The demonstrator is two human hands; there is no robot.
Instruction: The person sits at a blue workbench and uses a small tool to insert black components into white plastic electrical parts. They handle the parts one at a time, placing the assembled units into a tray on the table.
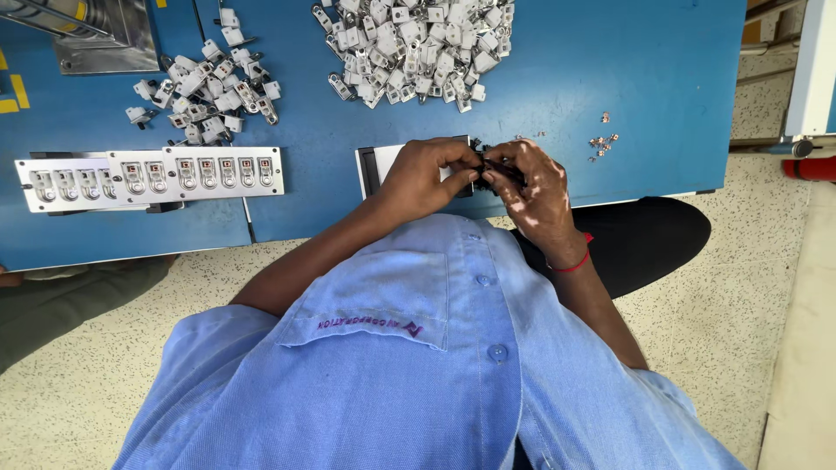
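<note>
Both hands — left hand (427,174), right hand (531,187) — pinch a small dark part (482,163).

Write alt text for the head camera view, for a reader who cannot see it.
Seen from above, a person's left hand and right hand meet over a small dark part at the edge of a blue table. Piles of small white parts and a white tray lie farther back.

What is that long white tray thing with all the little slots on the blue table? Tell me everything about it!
The long white tray lies flat on the blue table, off to the person's left. It looks like pale plastic or metal, with a row of small pockets, each holding a little silvery part. A second similar tray overlaps its left end. No hand touches it.
</note>
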